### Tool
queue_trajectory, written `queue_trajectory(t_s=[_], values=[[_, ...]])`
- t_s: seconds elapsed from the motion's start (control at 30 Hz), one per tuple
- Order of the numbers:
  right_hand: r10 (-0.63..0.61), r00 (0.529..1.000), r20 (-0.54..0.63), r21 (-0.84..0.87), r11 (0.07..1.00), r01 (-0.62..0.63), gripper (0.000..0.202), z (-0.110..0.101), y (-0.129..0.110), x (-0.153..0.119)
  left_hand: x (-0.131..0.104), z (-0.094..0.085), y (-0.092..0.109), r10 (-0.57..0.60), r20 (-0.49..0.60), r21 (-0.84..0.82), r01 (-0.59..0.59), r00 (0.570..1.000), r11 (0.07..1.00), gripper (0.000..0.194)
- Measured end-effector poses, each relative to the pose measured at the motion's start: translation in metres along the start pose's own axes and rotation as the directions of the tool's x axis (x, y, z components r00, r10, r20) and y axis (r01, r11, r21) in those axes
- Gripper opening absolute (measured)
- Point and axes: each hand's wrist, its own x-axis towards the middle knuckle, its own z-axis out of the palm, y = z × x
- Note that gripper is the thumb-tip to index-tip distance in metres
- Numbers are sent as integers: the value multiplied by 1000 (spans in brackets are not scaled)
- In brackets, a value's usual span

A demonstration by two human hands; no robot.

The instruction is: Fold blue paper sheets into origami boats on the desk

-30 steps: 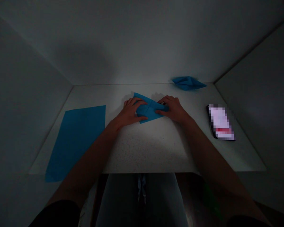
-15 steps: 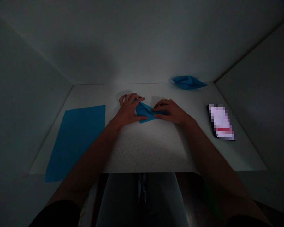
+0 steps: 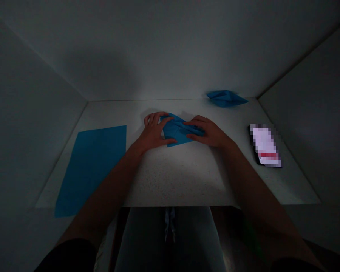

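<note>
A folded piece of blue paper (image 3: pixel 178 133) lies on the white table between my two hands, its layers partly spread. My left hand (image 3: pixel 155 133) grips its left end, thumb at the near edge and fingers at the far edge. At the other end, my right hand (image 3: pixel 206 131) holds the paper between thumb and fingers, the palm covering its right tip. Part of the paper's far flap stands raised from the lower layer.
A flat blue sheet (image 3: pixel 98 162) lies at the left, overhanging the table's (image 3: pixel 172 181) front edge. A folded blue paper boat (image 3: pixel 226 99) rests against the back wall. A phone (image 3: pixel 266 145) with its screen lit lies at the right. Walls enclose three sides.
The folded paper has opened wider between my hands, with more of its surface showing. My right fingers have spread slightly and moved a little to the right.
</note>
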Motion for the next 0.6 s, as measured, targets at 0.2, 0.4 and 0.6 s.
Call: queue_trajectory(t_s=[0.2, 0.4, 0.6], values=[[-27, 996, -80, -55, 998, 22, 53, 0, 2, 0, 1, -1, 3, -34, -11, -18, 34, 999, 999, 94], [-46, 998, -40, -108, 993, 42, 52, -2, 4, 1, 2, -2, 3, -33, 40, -12, 34, 999, 999, 65], [9, 998, 58, -73, 997, -5, 43, -1, 10, 1, 1, 0, 0, 8, 81, -33, -6, 997, 999, 53]])
